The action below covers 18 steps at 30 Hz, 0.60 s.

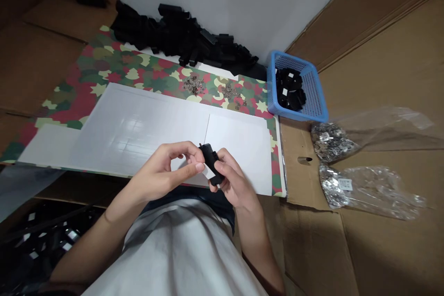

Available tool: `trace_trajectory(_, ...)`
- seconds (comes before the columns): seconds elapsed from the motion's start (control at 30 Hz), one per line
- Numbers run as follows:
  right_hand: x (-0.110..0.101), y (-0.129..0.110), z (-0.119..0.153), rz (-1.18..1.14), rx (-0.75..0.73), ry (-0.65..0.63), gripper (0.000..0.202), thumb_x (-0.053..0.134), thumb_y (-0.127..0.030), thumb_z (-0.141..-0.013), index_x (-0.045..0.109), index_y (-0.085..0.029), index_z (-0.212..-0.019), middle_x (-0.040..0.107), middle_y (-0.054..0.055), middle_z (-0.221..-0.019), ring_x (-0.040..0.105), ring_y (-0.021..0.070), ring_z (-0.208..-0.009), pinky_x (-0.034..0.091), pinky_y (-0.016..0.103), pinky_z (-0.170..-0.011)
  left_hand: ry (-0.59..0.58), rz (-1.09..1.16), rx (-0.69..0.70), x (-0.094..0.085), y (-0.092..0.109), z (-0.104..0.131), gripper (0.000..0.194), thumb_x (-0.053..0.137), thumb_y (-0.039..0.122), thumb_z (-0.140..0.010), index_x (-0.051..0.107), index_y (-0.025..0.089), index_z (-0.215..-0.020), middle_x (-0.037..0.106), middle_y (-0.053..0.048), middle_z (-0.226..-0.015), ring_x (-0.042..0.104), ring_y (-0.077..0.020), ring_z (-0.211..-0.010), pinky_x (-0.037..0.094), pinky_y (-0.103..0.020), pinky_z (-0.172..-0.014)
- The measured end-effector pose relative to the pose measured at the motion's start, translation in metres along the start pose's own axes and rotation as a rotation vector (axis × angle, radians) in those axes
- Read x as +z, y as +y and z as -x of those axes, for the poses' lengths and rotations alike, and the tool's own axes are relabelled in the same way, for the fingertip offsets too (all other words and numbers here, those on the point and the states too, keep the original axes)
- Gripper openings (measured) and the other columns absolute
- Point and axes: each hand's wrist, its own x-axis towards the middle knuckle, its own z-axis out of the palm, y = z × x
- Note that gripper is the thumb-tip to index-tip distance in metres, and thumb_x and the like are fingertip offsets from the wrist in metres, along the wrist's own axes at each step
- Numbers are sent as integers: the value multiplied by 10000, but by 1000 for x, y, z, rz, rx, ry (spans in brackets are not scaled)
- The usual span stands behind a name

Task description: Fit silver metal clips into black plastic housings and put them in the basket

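Just above the table's front edge, a small black plastic part [208, 153] is held tilted between my two hands. A white patch [208, 172] shows on its lower left side, and a thin stub sticks out at its top. My right hand [234, 178] is closed around the part's right side, thumb pressed on its face. The thumb and index finger of my left hand [169, 166] pinch at the part's left edge, beside the white patch. Whether something tiny sits between those fingertips is hidden. White sheets [239, 148] lie beneath both hands.
Small metal pieces lie in piles [194, 85] on the camouflage-patterned cover [145, 71]. Black parts [194, 39] are heaped along the wall. A blue basket [314, 95] with black parts stands right, near two clear bags [333, 141] of metal pieces. More black parts [31, 240] lie lower left.
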Motion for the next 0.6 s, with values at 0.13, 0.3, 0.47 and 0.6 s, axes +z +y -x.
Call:
trace_trajectory(0.13, 1, 0, 0, 11, -16, 14, 270, 630, -454, -832, 490, -226, -800, 491, -69, -657, 506, 76, -506, 450, 181, -454, 7, -1, -9, 2, 0, -1, 179, 615, 287, -844, 624, 186, -697, 607, 6, -636, 522, -126, -599, 440, -258, -588)
trace_trajectory(0.3, 2, 0, -1, 30, -29, 6, 268, 620, -455, -836, 490, -225, -795, 482, -61, -678, 495, 79, -519, 458, 185, -460, 12, -1, 5, 2, -2, -2, 180, 612, 285, -845, 625, 180, -700, 621, -2, -644, 542, -134, -619, 442, -252, -575)
trace_trajectory(0.47, 3, 0, 0, 23, -44, 10, 257, 613, -443, -841, 493, -224, -782, 474, -58, -692, 484, 77, -523, 456, 183, -463, 40, -7, 22, 4, -5, -2, 137, 621, 250, -835, 627, 180, -717, 636, 4, -658, 563, -129, -629, 449, -241, -574)
trace_trajectory(0.6, 4, -1, 0, 45, -43, 31, 258, 608, -454, -839, 493, -229, -786, 481, -53, -672, 486, 92, -534, 463, 195, -473, 92, -44, 21, 7, -6, -1, 147, 628, 287, -836, 628, 183, -732, 650, -1, -676, 585, -142, -637, 472, -265, -601)
